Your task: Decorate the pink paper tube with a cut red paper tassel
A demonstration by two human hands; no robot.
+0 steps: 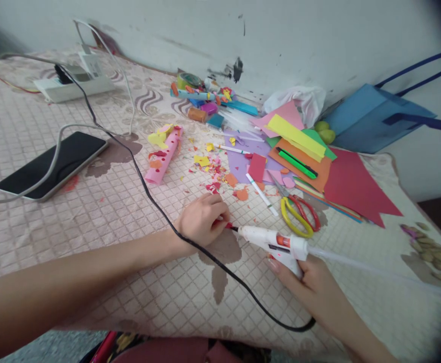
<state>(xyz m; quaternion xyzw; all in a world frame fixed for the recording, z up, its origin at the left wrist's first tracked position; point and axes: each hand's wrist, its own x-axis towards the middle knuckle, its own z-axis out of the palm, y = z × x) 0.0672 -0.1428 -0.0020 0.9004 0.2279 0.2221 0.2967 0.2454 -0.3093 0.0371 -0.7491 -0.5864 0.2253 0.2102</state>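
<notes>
A small red piece (228, 225), likely paper, is pinched in my left hand (205, 218), near the middle of the table. The dark nozzle of a white glue gun (267, 239) points left and meets or nearly meets that piece. Wrapped round the gun's handle is my right hand (313, 285). A clear glue stick (341, 257) sticks out of the gun's back. The black cord (228, 269) runs from the gun's handle across my left wrist. Just beyond the gun lie scissors (299, 214) with yellow and red handles.
Paper scraps (212, 171), a pink paper roll (165, 156) and coloured sheets (356, 186) lie beyond my hands. A phone (54, 164) and a power strip (74, 88) are at the left. A blue bag (379, 118) stands back right; peanuts (432, 252) lie at the right.
</notes>
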